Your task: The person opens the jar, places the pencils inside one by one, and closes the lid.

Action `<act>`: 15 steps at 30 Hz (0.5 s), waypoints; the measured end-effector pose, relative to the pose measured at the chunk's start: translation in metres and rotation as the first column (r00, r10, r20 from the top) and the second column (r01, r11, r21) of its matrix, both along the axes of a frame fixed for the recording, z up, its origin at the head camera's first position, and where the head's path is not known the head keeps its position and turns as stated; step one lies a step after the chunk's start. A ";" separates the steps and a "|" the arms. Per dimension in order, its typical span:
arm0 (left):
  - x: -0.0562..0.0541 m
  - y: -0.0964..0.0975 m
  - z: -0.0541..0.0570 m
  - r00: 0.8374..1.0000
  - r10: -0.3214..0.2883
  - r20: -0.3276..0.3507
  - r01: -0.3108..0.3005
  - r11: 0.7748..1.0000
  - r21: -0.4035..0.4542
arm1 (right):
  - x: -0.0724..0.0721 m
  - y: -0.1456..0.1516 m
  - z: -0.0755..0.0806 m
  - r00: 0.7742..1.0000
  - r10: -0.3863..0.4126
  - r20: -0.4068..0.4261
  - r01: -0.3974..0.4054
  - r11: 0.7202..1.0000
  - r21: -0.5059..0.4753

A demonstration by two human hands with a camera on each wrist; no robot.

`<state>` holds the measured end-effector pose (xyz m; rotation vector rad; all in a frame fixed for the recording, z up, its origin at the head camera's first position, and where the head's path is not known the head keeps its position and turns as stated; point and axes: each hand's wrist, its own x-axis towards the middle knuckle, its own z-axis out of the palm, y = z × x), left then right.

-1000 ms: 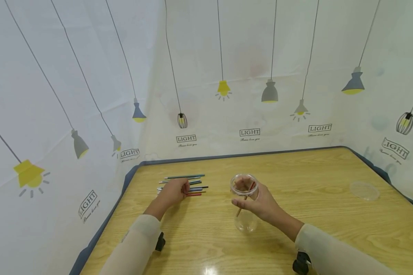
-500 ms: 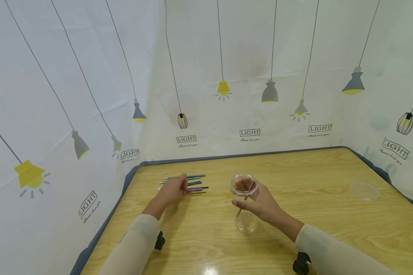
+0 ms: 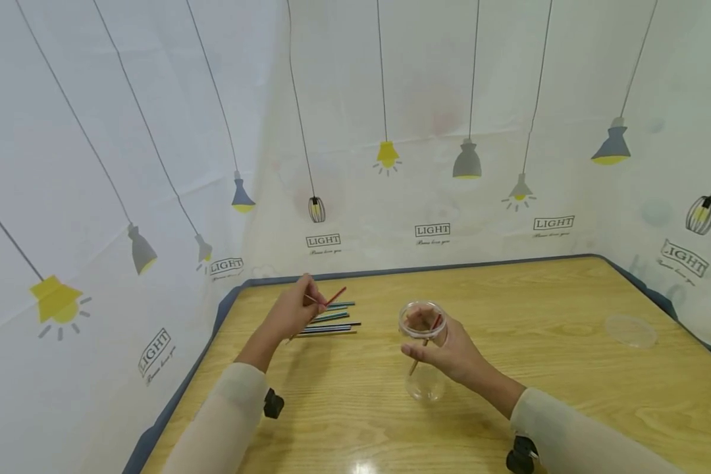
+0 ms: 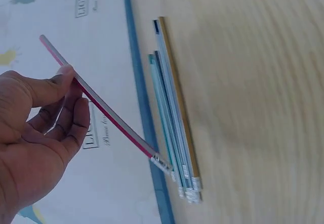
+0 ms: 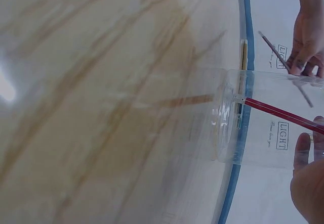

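My left hand (image 3: pixel 290 311) pinches a red-and-grey pencil (image 4: pixel 116 118) between thumb and fingers, raised over the far left of the table. The white eraser end of that pencil points down toward the row of pencils (image 4: pixel 177 113), several of them lying side by side in blue, teal and tan. Around the side of a clear jar (image 3: pixel 424 387) curl the thumb and fingers of my right hand (image 3: pixel 457 354). The jar stands upright, its mouth uncovered. One red pencil (image 5: pixel 283 114) leans inside it.
A clear round disc, like a lid (image 3: pixel 631 330), lies at the right of the wooden table (image 3: pixel 509 289). White fabric printed with lamps (image 3: pixel 355 99) rises behind the table and at both sides, with a dark blue band (image 3: pixel 462 264) along the table's edge.
My left hand has picked up the red pencil from the row and lifted it, tilting it. My right hand and the jar stay in place.
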<state>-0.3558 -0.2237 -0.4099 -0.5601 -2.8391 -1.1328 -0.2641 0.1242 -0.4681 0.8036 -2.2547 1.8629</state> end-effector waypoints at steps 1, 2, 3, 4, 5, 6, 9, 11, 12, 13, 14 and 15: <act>0.001 0.001 0.004 1.000 -0.006 -0.003 0.006 1.000 0.021 | 0.000 0.000 0.000 1.000 -0.002 0.001 0.002 1.000 0.000; 0.003 0.002 0.008 1.000 -0.011 -0.006 0.011 0.999 0.042 | 0.000 0.000 0.000 1.000 -0.004 0.002 0.004 1.000 0.001; 0.004 0.003 0.013 1.000 -0.020 -0.011 0.021 0.998 0.062 | 0.000 0.000 0.000 1.000 -0.004 0.002 0.004 1.000 0.003; 0.005 0.005 0.018 1.000 -0.023 -0.016 0.024 0.996 0.081 | 0.000 0.000 -0.001 1.000 -0.005 0.002 0.005 1.000 0.003; 0.007 0.007 0.022 1.000 -0.022 -0.019 0.024 0.995 0.098 | -0.001 0.000 -0.001 1.000 -0.005 0.005 0.005 1.000 0.002; 0.008 0.008 0.026 1.000 -0.023 -0.021 0.026 0.993 0.117 | -0.001 0.000 -0.001 1.000 -0.008 0.007 0.008 1.000 0.002; 0.011 0.015 0.039 0.999 -0.032 -0.017 0.035 0.982 0.184 | -0.002 0.000 -0.001 1.000 -0.010 0.001 0.010 1.000 0.006; 0.013 0.020 0.046 0.999 -0.046 -0.011 0.047 0.969 0.241 | -0.002 0.000 -0.002 1.000 -0.013 0.000 0.013 1.000 0.008; 0.013 0.022 0.049 0.998 -0.056 -0.008 0.056 0.962 0.269 | -0.002 0.000 -0.002 1.000 -0.012 -0.001 0.012 1.000 0.006; 0.014 0.024 0.052 0.998 -0.068 -0.006 0.067 0.953 0.297 | -0.002 0.000 -0.002 1.000 -0.011 0.001 0.011 1.000 0.004; 0.015 0.026 0.055 0.997 -0.078 -0.004 0.075 0.945 0.320 | -0.002 0.000 -0.002 1.000 -0.010 0.004 0.010 1.000 0.000; 0.016 0.029 0.058 0.996 -0.091 -0.006 0.088 0.934 0.347 | -0.002 0.000 -0.002 1.000 -0.008 0.005 0.008 1.000 -0.002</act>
